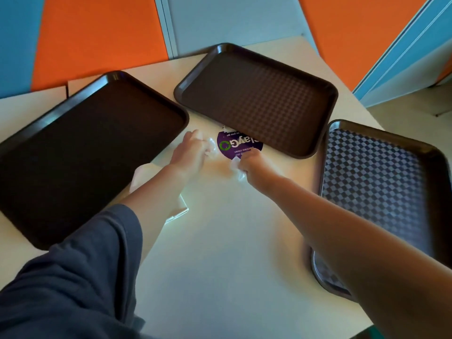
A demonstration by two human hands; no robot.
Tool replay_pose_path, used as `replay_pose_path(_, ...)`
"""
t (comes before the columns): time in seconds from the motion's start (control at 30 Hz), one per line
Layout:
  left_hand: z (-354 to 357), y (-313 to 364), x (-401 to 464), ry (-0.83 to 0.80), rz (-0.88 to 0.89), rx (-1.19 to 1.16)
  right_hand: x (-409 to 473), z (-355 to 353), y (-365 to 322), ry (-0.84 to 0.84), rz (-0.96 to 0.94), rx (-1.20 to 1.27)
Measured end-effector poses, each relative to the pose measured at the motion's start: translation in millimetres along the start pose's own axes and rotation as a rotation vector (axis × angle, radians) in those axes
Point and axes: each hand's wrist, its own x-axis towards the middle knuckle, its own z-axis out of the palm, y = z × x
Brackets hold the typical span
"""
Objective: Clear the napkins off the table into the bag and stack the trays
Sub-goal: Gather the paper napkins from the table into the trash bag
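Three dark brown trays lie on the white table [220, 241]: one at the left [80, 152], one at the back middle [256, 99], one at the right [371, 192]. My left hand [190, 152] grips a crumpled white napkin [211, 146] near the table's middle. My right hand [252, 165] grips another crumpled white napkin [237, 167] beside a purple round sticker [238, 144]. A folded white napkin [146, 174] lies under my left forearm, by the left tray. A small white scrap [226, 129] peeks out at the back tray's edge. No bag is in view.
The purple sticker is partly covered by the back tray. Orange and blue wall panels stand behind the table. A second table [31, 101] adjoins at the far left. The right tray overhangs the table's right edge.
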Motion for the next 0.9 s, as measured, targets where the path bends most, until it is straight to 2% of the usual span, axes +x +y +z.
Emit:
replay_pose_path(0.07,-1,7,-7,-0.007,-0.020,-0.009,-16,-5,7,0.034,-0.007,-0.017)
replay_pose_path(0.17,-5,28,-27,0.076,0.197,0.121,-43,-15,20,0.148,-0.004,-0.007)
replay_pose_path(0.33,4,82,-61,0.125,0.399,0.019,-103,-32,44,0.315,0.084,0.001)
replay_pose_path(0.43,19,123,-79,0.076,0.502,-0.062,-143,-39,63,0.357,0.123,0.003)
replay_pose_path(0.6,57,202,-118,-0.004,0.632,-0.038,-228,-34,106,0.463,0.243,0.037)
replay_pose_path(0.9,130,322,-191,-0.143,0.926,-0.060,-385,-1,190,0.581,0.556,0.198)
